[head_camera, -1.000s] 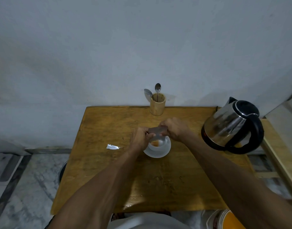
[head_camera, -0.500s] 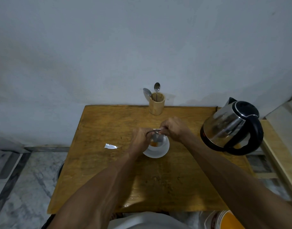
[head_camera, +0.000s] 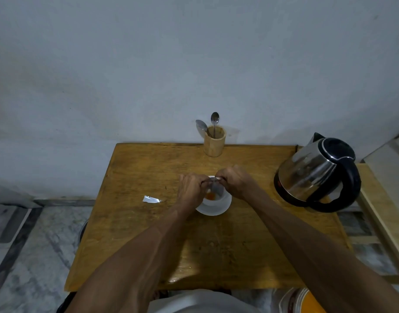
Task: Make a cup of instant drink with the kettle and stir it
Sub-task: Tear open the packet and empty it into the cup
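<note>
A white cup (head_camera: 219, 201) stands on a white saucer (head_camera: 213, 210) at the middle of the wooden table (head_camera: 148, 172); orange powder (head_camera: 210, 195) lies inside it. My left hand (head_camera: 190, 190) and my right hand (head_camera: 238, 182) both pinch a small drink sachet (head_camera: 213, 185), held over the cup's mouth and hanging down into it. A steel kettle (head_camera: 316, 175) with a black handle and lid sits at the table's right side, apart from both hands.
A wooden holder (head_camera: 214, 143) with two spoons (head_camera: 214, 120) stands at the table's back edge by the wall. A torn silver scrap (head_camera: 151, 199) lies left of the cup. A wooden frame (head_camera: 384, 211) is at the right, an orange-and-white container (head_camera: 307, 301) below.
The sachet was held flat and stretched between both hands a second ago; now it is folded down and hangs into the cup. Both hands have drawn slightly closer together.
</note>
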